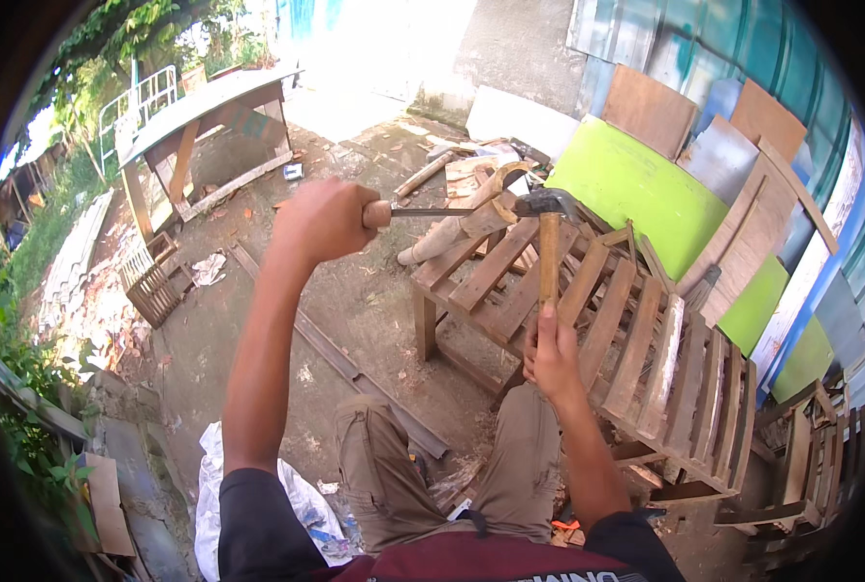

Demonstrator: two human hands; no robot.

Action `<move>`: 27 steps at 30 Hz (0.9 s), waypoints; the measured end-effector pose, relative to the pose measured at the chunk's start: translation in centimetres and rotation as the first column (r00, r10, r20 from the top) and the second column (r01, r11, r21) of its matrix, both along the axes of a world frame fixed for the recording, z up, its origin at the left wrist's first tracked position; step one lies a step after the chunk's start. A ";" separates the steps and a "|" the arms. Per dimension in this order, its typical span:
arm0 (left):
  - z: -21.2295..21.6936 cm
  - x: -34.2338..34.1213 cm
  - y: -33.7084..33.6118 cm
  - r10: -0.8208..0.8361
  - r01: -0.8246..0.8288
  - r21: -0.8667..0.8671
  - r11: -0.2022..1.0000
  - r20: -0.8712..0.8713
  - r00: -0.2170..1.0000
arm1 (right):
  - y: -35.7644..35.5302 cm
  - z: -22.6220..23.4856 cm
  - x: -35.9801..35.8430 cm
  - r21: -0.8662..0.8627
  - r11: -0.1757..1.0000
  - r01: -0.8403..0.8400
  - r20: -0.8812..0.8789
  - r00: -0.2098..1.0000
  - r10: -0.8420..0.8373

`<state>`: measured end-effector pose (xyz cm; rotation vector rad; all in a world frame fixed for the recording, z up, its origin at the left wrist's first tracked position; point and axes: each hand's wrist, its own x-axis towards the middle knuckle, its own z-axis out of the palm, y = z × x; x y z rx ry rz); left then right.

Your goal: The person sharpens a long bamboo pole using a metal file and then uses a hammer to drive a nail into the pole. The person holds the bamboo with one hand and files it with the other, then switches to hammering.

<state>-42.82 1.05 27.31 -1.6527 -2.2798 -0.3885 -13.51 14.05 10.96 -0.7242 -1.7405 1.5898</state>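
Observation:
My left hand [324, 225] is raised and closed around the wooden handle [378, 214] of a tool with a long, narrow metal blade [432, 211]. The blade points right, toward a pale piece of wood [488, 219]; I cannot tell whether its tip touches it. Lower on the right, my right hand [552, 357] grips a hammer [548, 257] by its wooden handle. The dark hammer head [546, 202] is uppermost, close to the wood's right side. Beneath the hammer lies a slatted wooden bench [588, 281].
Boards, including a bright green panel [636, 189], lean against the metal wall at right. A wooden table [209, 112] stands back left, near a small slatted crate [156, 281]. A long metal channel [355, 373] lies on the ground. A white sack [211, 495] is beside my legs.

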 end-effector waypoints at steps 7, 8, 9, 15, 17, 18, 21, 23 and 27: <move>-0.1 -0.7 -0.5 0.056 -0.054 -0.024 0.998 0.054 0.997 | -3.3 7.5 1.1 0.054 0.995 0.083 -0.514 0.857 -0.044; 0.0 -0.7 -0.2 0.050 -0.048 -0.028 0.998 0.046 0.998 | -3.1 6.4 1.0 0.132 0.982 0.138 -0.480 0.875 -0.059; 0.1 -0.7 0.1 0.043 -0.041 -0.030 0.999 0.039 0.998 | -2.4 4.2 0.5 0.210 0.959 0.189 -0.447 0.891 -0.078; 0.0 -0.7 -0.6 0.075 -0.075 -0.019 0.997 0.040 0.996 | -2.7 5.5 0.5 -0.172 0.985 0.031 -0.143 0.988 -0.056; -0.1 -0.7 -0.7 0.084 -0.082 -0.036 0.996 0.039 0.996 | -3.8 7.2 1.2 -0.038 0.999 0.036 -0.359 0.932 -0.047; -0.1 -0.6 -0.6 0.085 -0.082 -0.053 0.995 0.048 0.995 | -4.0 7.5 1.3 0.029 0.998 0.049 -0.458 0.888 -0.030; -0.2 0.0 0.0 0.083 -0.079 -0.055 0.995 0.061 0.995 | -2.0 2.2 0.5 0.129 0.988 0.081 -0.355 0.934 -0.031; -0.1 -0.3 0.0 0.068 -0.067 -0.033 0.997 0.037 0.997 | -1.3 1.3 0.0 -0.068 0.998 -0.004 -0.069 0.998 0.000; -0.7 -0.9 -1.1 0.056 -0.056 0.008 0.998 0.031 0.998 | -3.4 5.5 1.4 -0.127 0.991 0.030 -0.193 0.980 -0.055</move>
